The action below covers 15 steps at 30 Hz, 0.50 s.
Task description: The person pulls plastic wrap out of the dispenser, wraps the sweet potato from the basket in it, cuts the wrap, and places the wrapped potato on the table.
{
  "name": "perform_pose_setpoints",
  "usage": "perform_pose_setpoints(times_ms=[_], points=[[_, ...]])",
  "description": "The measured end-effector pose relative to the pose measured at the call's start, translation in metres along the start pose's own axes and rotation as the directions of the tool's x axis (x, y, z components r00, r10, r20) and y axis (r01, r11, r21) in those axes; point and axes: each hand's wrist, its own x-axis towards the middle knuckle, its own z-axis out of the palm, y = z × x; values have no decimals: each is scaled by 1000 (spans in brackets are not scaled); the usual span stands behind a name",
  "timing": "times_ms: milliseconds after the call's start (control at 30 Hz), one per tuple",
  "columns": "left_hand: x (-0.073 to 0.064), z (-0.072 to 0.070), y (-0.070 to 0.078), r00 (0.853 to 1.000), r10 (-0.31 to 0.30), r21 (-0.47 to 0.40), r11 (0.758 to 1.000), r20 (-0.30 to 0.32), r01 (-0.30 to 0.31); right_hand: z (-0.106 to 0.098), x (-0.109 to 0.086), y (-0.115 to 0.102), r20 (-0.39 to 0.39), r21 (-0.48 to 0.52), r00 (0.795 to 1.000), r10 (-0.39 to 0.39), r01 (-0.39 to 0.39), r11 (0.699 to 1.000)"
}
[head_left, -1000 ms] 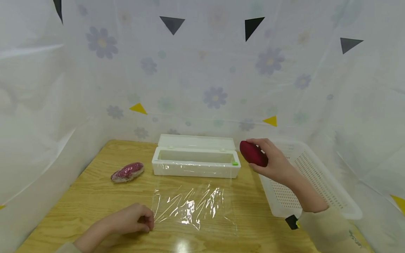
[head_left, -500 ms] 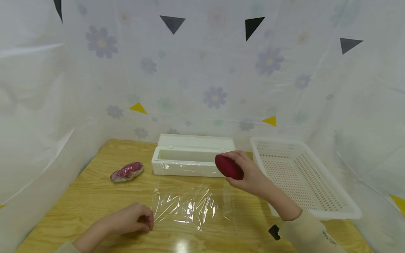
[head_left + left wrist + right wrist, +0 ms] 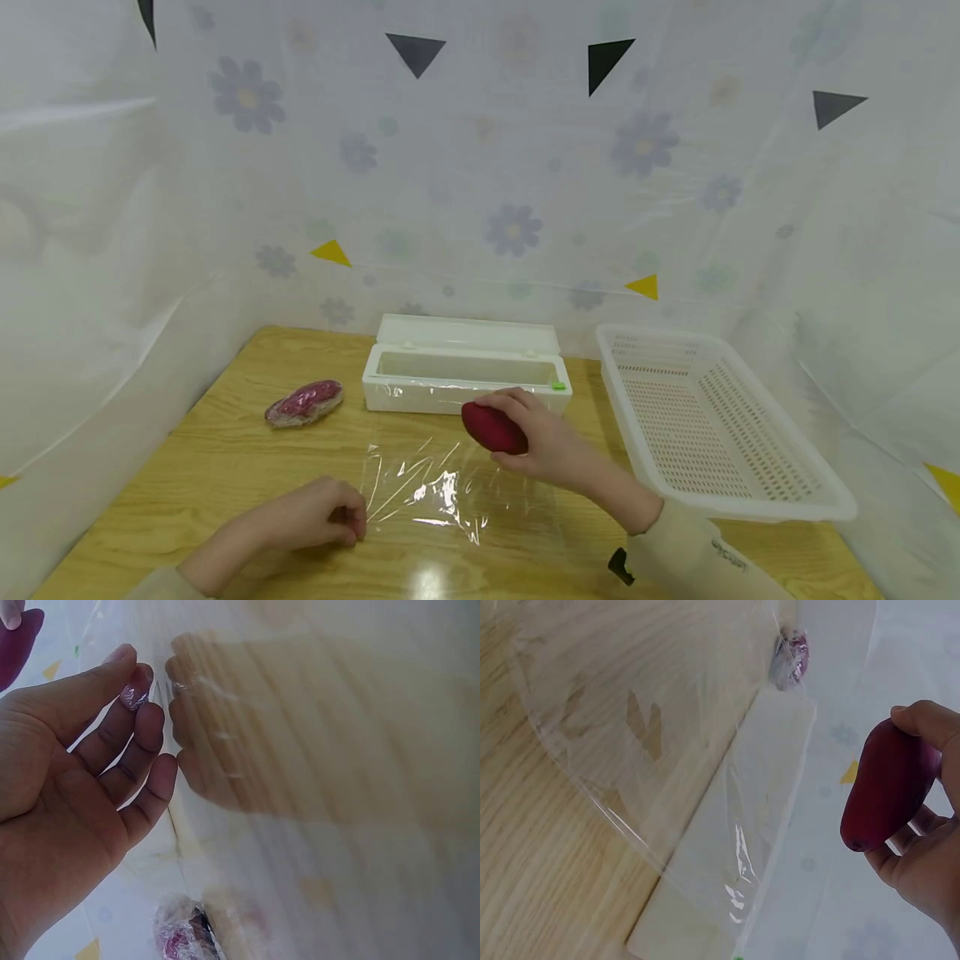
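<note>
My right hand (image 3: 551, 446) grips a dark-red sweet potato (image 3: 492, 427), thumb on one side and fingers on the other, above the right part of a clear sheet of cling film (image 3: 420, 496). Smooth and bare, the sweet potato (image 3: 891, 787) shows whole in the right wrist view. The film runs forward over the table from a white cling film box (image 3: 420, 397) whose lid stands up. At the film's near left edge, my left hand (image 3: 318, 512) pinches it; in the left wrist view, shiny film covers one fingertip of that hand (image 3: 82, 750).
A second dark-red item, wrapped in film (image 3: 306, 404), lies on the wooden table (image 3: 225, 467) at the left. At the right stands a white perforated basket (image 3: 633, 433). A green slider (image 3: 558, 386) sits at the box's right end. Patterned sheeting (image 3: 450, 167) encloses the table.
My right hand has carried the sweet potato left and nearer, from beside the basket to above the film. The left hand has stayed at the film's edge.
</note>
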Motion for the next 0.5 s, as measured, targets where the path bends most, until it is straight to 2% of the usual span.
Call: perform_pose_setpoints(times_ms=[267,500], points=[[1,1,3,1000,2,26,1000,-12,-2,24,7,-7,128,-18,992,-1,3,1000],[2,0,3,1000,-3,38,999,-5,3,43,14,-5,218,-40,976,-19,28,999]])
